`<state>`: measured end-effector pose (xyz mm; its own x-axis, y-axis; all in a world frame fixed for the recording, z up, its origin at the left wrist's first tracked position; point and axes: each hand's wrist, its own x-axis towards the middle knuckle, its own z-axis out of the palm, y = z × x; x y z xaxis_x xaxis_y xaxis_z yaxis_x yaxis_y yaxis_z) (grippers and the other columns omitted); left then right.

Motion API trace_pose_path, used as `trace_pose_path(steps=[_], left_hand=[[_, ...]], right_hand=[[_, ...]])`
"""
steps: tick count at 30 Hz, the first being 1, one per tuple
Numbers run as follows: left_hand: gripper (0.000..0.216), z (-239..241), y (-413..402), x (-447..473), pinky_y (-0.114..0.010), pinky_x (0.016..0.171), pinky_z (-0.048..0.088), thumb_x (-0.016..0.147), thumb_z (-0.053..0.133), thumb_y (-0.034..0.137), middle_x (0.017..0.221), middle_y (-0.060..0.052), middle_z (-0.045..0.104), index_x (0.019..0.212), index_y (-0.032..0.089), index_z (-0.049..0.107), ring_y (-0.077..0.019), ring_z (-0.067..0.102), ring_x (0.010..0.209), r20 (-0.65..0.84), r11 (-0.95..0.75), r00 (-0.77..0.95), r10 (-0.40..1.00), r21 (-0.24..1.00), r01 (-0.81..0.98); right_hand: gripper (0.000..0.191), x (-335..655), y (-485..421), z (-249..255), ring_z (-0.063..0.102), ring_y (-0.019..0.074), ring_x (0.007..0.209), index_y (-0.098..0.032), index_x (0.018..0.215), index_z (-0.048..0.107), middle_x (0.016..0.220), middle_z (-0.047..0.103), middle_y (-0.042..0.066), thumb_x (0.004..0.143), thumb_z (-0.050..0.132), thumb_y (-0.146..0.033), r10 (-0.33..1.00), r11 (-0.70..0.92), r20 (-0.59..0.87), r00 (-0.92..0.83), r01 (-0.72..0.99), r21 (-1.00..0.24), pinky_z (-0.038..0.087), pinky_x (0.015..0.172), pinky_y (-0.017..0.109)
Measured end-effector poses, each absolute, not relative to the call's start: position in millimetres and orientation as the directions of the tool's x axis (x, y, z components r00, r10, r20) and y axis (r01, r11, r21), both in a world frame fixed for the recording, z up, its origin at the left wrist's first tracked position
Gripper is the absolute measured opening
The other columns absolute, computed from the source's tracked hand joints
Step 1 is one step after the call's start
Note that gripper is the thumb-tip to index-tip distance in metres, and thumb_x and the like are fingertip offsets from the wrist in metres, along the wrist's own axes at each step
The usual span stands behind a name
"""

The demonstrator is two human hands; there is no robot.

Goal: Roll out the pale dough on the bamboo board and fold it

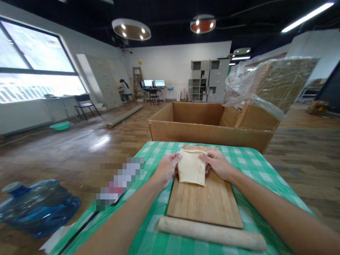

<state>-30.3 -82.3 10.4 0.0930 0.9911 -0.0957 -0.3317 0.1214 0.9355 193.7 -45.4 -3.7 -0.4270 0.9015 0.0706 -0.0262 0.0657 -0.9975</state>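
Bench (pixel 255 166) under green check cloth. Wooden board (pixel 204 203) lies lengthwise on it, far end toward the open cardboard box (pixel 196 132).

Folded dough (pixel 191 167): pale, roughly square, lying on the far half of the board, top edge doubled over into a seam.

Left hand (pixel 166 168): fingertips pinched onto the dough's left edge, palm resting at the board's rim. Right hand (pixel 218 163): fingers closed on the upper right edge, thumb side hidden behind the sheet. Both are grasping the dough, neither clenched hard.

Rolling pin (pixel 212 234): untouched, lying across the bench just off the board's near end, well apart from both hands.

Judgement: the step looks like squaring and settling the fold. To do it well, hold evenly on both sides, keep the edges lined up, keep the pull light so the sheet does not stretch or tear, and press flat along the seam rather than at one corner.

Elsewhere: plastic-wrapped bundle (pixel 276 83) above the box; blue water jug (pixel 37 207) on its side on the floor, left.
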Motion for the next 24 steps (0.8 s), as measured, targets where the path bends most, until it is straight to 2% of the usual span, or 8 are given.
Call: trace_pose_path(steps=[4,7,11,14,19,24], left_hand=[[0.013,11.2,-83.4,-32.1,-0.028,0.066,0.060,0.095,0.062,0.023,0.086,-0.011,0.078,0.093,0.013,0.070,-0.0193,0.075,0.071,-0.131,0.150,0.082,0.988,0.941,-0.304],[0.015,14.8,-84.2,-35.5,-0.029,0.067,0.061,0.092,0.057,0.014,0.087,-0.013,0.077,0.093,0.010,0.071,-0.0191,0.074,0.070,-0.169,0.211,0.144,0.975,0.907,-0.364],[0.029,18.5,-83.6,-39.2,-0.028,0.073,0.061,0.078,0.058,-0.001,0.096,-0.017,0.078,0.103,0.006,0.072,-0.0205,0.075,0.077,-0.142,0.235,0.245,0.959,0.884,-0.404],[0.033,19.1,-83.6,-39.5,-0.030,0.081,0.061,0.079,0.062,-0.001,0.102,-0.018,0.078,0.110,0.006,0.072,-0.0227,0.076,0.087,-0.108,0.211,0.261,0.959,0.887,-0.411],[0.033,16.0,-84.2,-38.7,-0.032,0.085,0.060,0.083,0.066,0.001,0.103,-0.017,0.078,0.115,0.009,0.071,-0.0234,0.077,0.092,-0.090,0.156,0.197,0.976,0.921,-0.356],[0.021,10.1,-82.5,-39.1,-0.030,0.077,0.062,0.082,0.074,0.007,0.093,-0.013,0.080,0.103,0.010,0.073,-0.0215,0.077,0.081,-0.106,0.129,0.108,0.989,0.963,-0.238]], right_hand=[[0.044,193.0,-44.7,-3.8,0.066,0.0179,0.051,-0.017,0.078,0.069,0.066,0.073,0.004,0.083,0.075,-0.061,0.908,0.053,0.069,-0.413,-0.049,-0.997,0.053,0.047,0.028],[0.042,193.6,-42.6,-4.0,0.069,0.0190,0.058,-0.016,0.084,0.071,0.074,0.075,0.007,0.084,0.075,-0.058,0.905,0.020,0.054,-0.421,-0.085,-0.996,0.057,0.053,0.030],[0.035,196.0,-43.3,-0.1,0.073,0.0207,0.081,-0.017,0.098,0.073,0.095,0.077,0.008,0.081,0.081,-0.046,0.854,0.000,0.073,-0.515,-0.140,-0.990,0.060,0.072,0.033],[0.039,197.4,-45.0,3.1,0.072,0.0228,0.093,-0.019,0.106,0.072,0.104,0.077,0.007,0.075,0.087,-0.037,0.810,0.007,0.089,-0.579,-0.143,-0.990,0.058,0.079,0.034],[0.041,196.8,-45.6,2.5,0.072,0.0228,0.091,-0.019,0.108,0.072,0.104,0.077,0.006,0.073,0.088,-0.034,0.813,0.039,0.112,-0.572,-0.138,-0.990,0.058,0.078,0.034],[0.040,196.6,-44.4,0.9,0.072,0.0229,0.088,-0.019,0.105,0.073,0.104,0.077,0.006,0.072,0.088,-0.037,0.842,0.083,0.129,-0.523,-0.111,-0.990,0.058,0.077,0.035]])
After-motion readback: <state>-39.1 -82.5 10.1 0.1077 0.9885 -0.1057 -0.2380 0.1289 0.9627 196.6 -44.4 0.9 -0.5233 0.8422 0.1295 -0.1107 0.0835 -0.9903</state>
